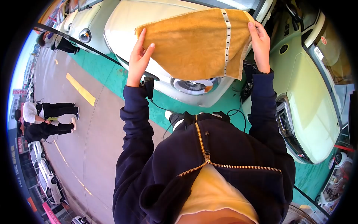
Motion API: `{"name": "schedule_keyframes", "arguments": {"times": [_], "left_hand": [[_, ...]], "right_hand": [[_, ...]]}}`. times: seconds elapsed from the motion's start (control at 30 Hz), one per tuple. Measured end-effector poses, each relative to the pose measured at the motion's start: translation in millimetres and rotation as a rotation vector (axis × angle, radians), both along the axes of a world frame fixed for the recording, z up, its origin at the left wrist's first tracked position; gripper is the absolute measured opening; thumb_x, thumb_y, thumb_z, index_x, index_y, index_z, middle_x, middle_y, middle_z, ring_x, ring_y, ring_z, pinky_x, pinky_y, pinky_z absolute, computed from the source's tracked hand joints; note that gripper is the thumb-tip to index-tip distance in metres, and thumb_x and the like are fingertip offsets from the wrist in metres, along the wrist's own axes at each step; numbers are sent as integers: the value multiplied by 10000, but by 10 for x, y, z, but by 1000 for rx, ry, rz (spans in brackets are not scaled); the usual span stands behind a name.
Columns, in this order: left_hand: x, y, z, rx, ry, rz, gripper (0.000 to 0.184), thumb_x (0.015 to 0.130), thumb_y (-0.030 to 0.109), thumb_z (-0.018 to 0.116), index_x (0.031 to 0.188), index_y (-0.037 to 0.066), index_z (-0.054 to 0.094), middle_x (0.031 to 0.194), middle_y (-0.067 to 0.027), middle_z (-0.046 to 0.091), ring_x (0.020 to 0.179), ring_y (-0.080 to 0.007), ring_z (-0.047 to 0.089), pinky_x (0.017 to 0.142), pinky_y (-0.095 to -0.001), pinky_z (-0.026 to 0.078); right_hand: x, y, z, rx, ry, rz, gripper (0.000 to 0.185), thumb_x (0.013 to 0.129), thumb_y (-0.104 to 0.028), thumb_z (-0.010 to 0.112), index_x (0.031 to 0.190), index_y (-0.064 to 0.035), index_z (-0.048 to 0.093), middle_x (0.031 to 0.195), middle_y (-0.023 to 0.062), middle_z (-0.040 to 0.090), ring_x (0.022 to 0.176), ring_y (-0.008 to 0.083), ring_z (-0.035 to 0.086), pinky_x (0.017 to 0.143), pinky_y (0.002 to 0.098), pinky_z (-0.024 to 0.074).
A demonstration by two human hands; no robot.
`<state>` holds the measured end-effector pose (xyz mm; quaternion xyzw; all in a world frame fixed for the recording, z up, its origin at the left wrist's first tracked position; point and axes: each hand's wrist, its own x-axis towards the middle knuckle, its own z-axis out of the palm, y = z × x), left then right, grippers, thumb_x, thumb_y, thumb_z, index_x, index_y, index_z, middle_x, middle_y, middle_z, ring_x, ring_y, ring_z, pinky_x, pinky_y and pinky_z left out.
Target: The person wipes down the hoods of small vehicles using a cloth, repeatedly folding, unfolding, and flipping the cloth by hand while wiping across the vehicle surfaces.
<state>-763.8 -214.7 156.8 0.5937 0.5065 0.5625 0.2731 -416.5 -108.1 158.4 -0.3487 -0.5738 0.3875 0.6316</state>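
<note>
An orange-brown cloth (186, 41) with a pale dotted stripe near its right end is spread between my two hands, over the front of a white car (123, 22). My left hand (140, 59) is at the cloth's left edge, thumb and forefinger apart, its other fingers hidden behind the fabric. The cloth's upper right corner is pinched in my right hand (259, 43), thumb on the front. Below the cloth's lower edge shows the car's headlight (195, 86). A black device is strapped at each wrist.
A pale green car (305, 93) stands close on the right. Another light car (84, 26) is at the upper left. Two people (48, 117) stand on the grey pavement at the left, and another person (57, 42) is farther up. Cables hang near my waist.
</note>
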Motion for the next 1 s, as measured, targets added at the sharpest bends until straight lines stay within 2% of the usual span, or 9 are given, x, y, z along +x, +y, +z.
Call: {"name": "schedule_keyframes", "arguments": {"times": [0.1,0.2,0.3,0.5,0.6,0.7,0.87,0.93,1.0], "left_hand": [[107,9,395,187,28,51,535,897,131,585,1402,105,412,1096,6,534,755,-53,411,709,-188,400],[150,-77,399,140,-18,-6,532,893,132,589,1399,116,425,1020,18,507,770,-61,408,729,-183,381],[162,-113,-87,9,-2,-19,543,872,105,606,1389,114,441,913,47,464,723,-51,377,692,-176,368],[271,-371,-1446,-453,158,-79,612,805,70,612,1387,135,435,966,-17,557,695,-77,421,662,-204,395],[334,-541,-1741,-350,277,-113,637,815,61,620,1405,174,411,1136,-53,598,708,-90,487,649,-230,461],[287,-651,-1725,-358,241,-91,625,815,49,619,1397,160,421,1243,-71,565,766,-98,519,692,-237,470],[215,-454,-1427,-332,-160,-151,549,825,13,596,1352,116,482,1270,-75,544,897,-69,529,720,-207,445],[209,-289,-1169,-372,-467,-176,496,884,155,510,1360,32,446,1311,-69,494,1091,-127,483,932,-284,364],[314,-56,-954,-254,-730,-194,489,904,262,441,1320,6,468,1312,-65,489,1137,-157,451,959,-333,339]], "right_hand": [[82,94,434,165,158,-35,303,933,-231,589,1104,19,600,1024,37,641,926,70,562,840,200,411],[117,-86,481,134,199,-52,298,931,-227,593,1104,16,600,993,36,647,900,64,567,809,193,415],[157,-204,-38,5,171,-79,300,932,-233,594,1103,13,596,960,40,655,867,59,569,771,191,426],[224,-585,-1532,-434,-145,-53,263,960,-244,540,1091,-18,564,927,13,618,844,46,532,766,199,419],[246,-757,-1857,-294,-161,-42,254,955,-229,533,1086,-15,569,917,9,638,806,52,550,706,214,444],[387,-865,-1844,-398,-248,-24,250,959,-223,525,1093,-15,565,942,12,631,827,59,546,747,215,441],[431,-649,-1620,-274,-183,63,244,970,-197,510,1116,-4,547,1024,18,628,954,71,550,851,214,415],[387,-458,-1406,-162,-127,29,261,974,-211,508,1128,-3,544,1037,22,616,965,75,539,858,224,416],[335,-224,-1271,-164,-129,-73,318,950,-218,539,1164,17,522,1065,63,604,939,104,554,857,236,425]]}}
